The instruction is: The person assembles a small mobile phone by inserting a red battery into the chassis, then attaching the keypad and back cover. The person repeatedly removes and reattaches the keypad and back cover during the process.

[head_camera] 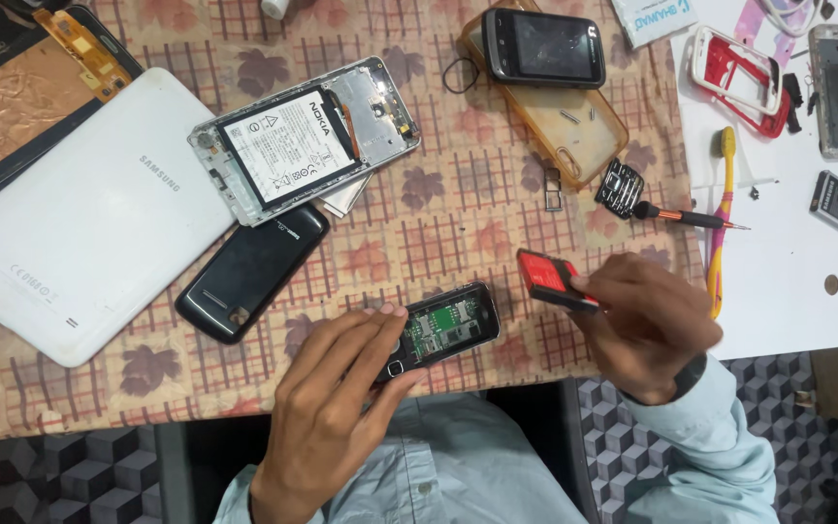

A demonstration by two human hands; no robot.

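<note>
My left hand (337,403) grips a small opened phone (446,325) at the table's near edge, its green circuit board facing up. To its right, my right hand (647,325) is closed around a red and black part (547,276) with a thin black tool tip at the fingers. The two hands sit a short way apart.
An opened phone with a white battery (293,146) lies on a black back cover (249,272). A white tablet (80,213) lies at the left, an orange case with a black phone (545,49) behind, and a screwdriver (681,215), a toothbrush (722,223) and phone parts on white paper (788,252) at the right.
</note>
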